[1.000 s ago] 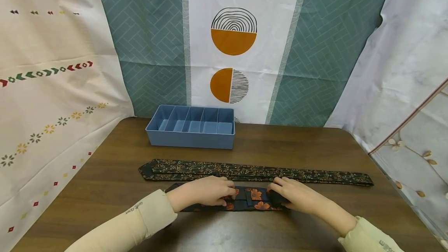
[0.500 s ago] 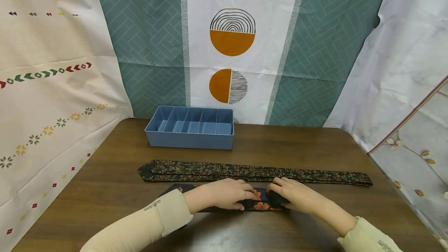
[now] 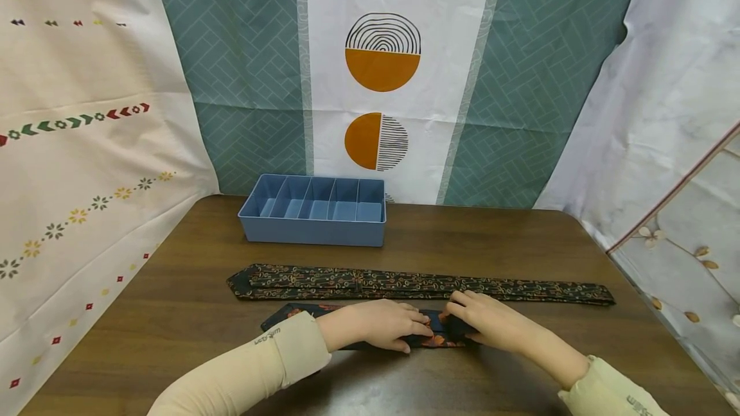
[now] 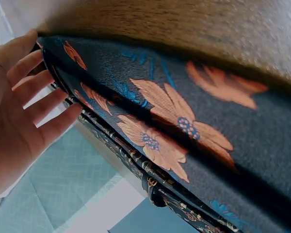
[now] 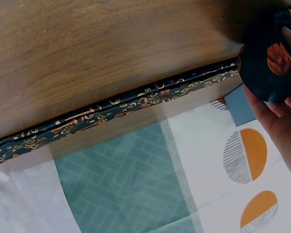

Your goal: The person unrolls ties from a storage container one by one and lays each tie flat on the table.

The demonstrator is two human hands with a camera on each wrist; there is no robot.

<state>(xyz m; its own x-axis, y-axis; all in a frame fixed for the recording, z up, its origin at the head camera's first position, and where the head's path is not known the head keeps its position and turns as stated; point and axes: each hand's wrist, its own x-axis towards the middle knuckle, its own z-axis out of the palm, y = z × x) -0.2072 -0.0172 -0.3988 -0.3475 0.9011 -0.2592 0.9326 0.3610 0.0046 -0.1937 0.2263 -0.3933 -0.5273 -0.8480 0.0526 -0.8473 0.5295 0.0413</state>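
Note:
A dark navy necktie with orange flowers [image 4: 155, 107] lies along the table, its pointed wide end to the left. My left hand [image 3: 387, 325] rests on its flat part, fingers extended and spread, as the left wrist view shows. At the tie's right end my right hand [image 3: 485, 320] grips a rolled-up part of it, the dark floral roll [image 5: 271, 60], fingers curled round. The palm hides some of the roll. Just behind lies a second necktie [image 3: 416, 282], black with a small gold-and-red pattern, stretched out flat and touched by neither hand as far as I can tell.
A blue divided box [image 3: 312, 230] with several compartments stands at the back of the brown wooden table [image 3: 474, 236]. Patterned cloths hang behind the table and at both sides, such as the green-and-white curtain [image 3: 248, 82].
My left hand has slid right along the floral tie, close to the right hand, uncovering more of the tie's left end. The right hand has hardly moved and keeps its grip on the roll.

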